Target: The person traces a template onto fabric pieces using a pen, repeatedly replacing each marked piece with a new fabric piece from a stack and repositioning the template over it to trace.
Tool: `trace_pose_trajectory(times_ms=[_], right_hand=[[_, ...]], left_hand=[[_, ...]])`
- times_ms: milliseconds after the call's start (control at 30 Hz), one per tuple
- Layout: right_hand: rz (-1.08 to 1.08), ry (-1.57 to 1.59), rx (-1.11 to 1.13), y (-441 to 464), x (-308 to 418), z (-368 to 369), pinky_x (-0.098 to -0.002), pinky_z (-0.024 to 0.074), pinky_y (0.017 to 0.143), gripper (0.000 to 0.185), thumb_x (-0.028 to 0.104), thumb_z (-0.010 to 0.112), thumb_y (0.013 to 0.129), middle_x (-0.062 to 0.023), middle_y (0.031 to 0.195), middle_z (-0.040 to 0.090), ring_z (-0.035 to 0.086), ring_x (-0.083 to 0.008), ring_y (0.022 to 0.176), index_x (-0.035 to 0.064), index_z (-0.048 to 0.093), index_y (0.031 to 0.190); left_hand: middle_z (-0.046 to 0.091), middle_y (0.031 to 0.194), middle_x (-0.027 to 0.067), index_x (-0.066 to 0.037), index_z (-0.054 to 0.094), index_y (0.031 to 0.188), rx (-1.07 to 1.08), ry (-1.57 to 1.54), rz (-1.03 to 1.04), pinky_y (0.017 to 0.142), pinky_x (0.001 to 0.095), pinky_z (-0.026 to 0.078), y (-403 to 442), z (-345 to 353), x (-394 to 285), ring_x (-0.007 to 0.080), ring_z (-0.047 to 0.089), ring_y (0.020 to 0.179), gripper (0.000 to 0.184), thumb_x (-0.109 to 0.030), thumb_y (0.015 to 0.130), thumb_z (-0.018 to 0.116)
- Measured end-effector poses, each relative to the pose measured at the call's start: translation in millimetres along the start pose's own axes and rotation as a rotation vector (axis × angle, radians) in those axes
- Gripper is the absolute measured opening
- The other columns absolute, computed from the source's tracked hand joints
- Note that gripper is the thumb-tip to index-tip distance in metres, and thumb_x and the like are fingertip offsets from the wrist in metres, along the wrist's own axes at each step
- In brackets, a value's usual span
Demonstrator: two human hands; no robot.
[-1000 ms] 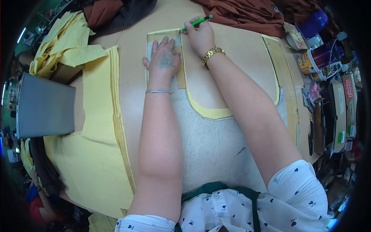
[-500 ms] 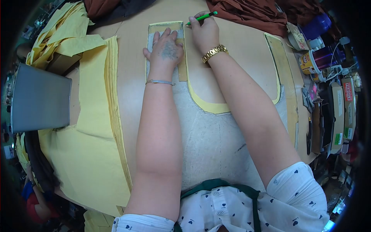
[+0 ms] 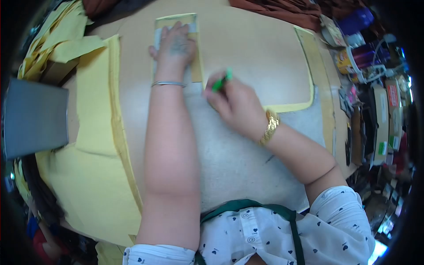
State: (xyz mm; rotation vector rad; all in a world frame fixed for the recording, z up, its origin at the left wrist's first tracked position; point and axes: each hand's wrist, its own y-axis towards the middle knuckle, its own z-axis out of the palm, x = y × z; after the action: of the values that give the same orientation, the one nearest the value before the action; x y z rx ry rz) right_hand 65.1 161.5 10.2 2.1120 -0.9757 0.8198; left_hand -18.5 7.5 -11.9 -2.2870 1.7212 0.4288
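Note:
My left hand (image 3: 176, 46) lies flat, fingers spread, on the narrow upper strip of a large grey pattern piece (image 3: 234, 163). Yellow fabric (image 3: 289, 107) shows as a border along the curved cut-out of this pattern. In my right hand (image 3: 238, 104) is a green pencil (image 3: 219, 83), gripped between thumb and fingers at the inner edge of the left strip, where it meets the curve. The pencil is blurred and its tip is hidden behind the hand. A second strip with tan edging (image 3: 312, 53) runs up the right side.
A stack of yellow fabric (image 3: 88, 185) lies at left, beside a grey bin (image 3: 36, 119). Reddish-brown cloth (image 3: 278, 13) is heaped at the back. Along the right edge stand a purple bottle (image 3: 357, 21), a yellow tub (image 3: 346, 61) and boxes (image 3: 380, 119). Another person's arm (image 3: 48, 236) shows at lower left.
My right hand has moved down with the pencil, from the top of the left strip to the start of the curve. My left hand stays on the strip; the whole view has shifted slightly.

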Motion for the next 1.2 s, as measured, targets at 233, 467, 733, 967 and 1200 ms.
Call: trace_pose_trajectory(times_ms=[233, 467, 733, 967, 1200], right_hand=[[0.005, -0.280, 0.069, -70, -36, -116, -0.0329, 0.0425, 0.065, 0.008, 0.007, 0.053, 0.077, -0.0093, 0.074, 0.053, 0.053, -0.0263, 0.070, 0.0055, 0.047, 0.081], [0.412, -0.135, 0.141, -57, -119, -231, -0.0245, 0.0417, 0.070, 0.011, 0.013, 0.053, 0.082, -0.0014, 0.078, 0.055, 0.051, -0.0078, 0.076, 0.0054, 0.046, 0.086], [0.483, -0.045, 0.272, 70, -174, -242, -0.0226, 0.0459, 0.062, 0.011, 0.013, 0.052, 0.083, -0.0005, 0.077, 0.054, 0.057, -0.0085, 0.072, 0.0084, 0.042, 0.087], [0.483, -0.024, -0.054, 119, -202, -231, -0.0214, 0.0470, 0.059, 0.011, 0.019, 0.051, 0.084, -0.0006, 0.081, 0.056, 0.059, -0.0082, 0.069, 0.0104, 0.045, 0.089], [0.327, 0.384, -0.487, 71, -195, -193, -0.0249, 0.0494, 0.059, 0.018, 0.014, 0.052, 0.083, -0.0056, 0.082, 0.054, 0.060, -0.0164, 0.072, 0.0070, 0.040, 0.094]], left_hand=[[0.027, 0.135, -0.0053, -0.023, 0.041, 0.122, -0.027, -0.010, 0.031, 0.092, 0.0611, 0.018, 9, 4, 7, 0.0200, 0.019, 0.126, 0.045, -0.031, 0.079, 0.048], [0.026, 0.135, -0.0068, -0.024, 0.038, 0.124, -0.024, -0.002, 0.049, 0.094, 0.0592, 0.017, 11, 7, 13, 0.0184, 0.019, 0.126, 0.046, -0.032, 0.079, 0.048], [0.026, 0.135, -0.0077, -0.025, 0.037, 0.125, -0.016, -0.020, 0.039, 0.096, 0.0575, 0.014, 5, 4, 10, 0.0166, 0.017, 0.127, 0.045, -0.032, 0.081, 0.045], [0.026, 0.135, -0.0077, -0.025, 0.039, 0.124, -0.007, -0.022, 0.019, 0.096, 0.0585, 0.012, 2, 0, 5, 0.0163, 0.017, 0.127, 0.044, -0.031, 0.081, 0.045], [0.026, 0.135, -0.0072, -0.024, 0.039, 0.124, -0.002, -0.019, -0.008, 0.096, 0.0585, 0.011, -1, -1, 0, 0.0164, 0.017, 0.127, 0.043, -0.030, 0.081, 0.046]])
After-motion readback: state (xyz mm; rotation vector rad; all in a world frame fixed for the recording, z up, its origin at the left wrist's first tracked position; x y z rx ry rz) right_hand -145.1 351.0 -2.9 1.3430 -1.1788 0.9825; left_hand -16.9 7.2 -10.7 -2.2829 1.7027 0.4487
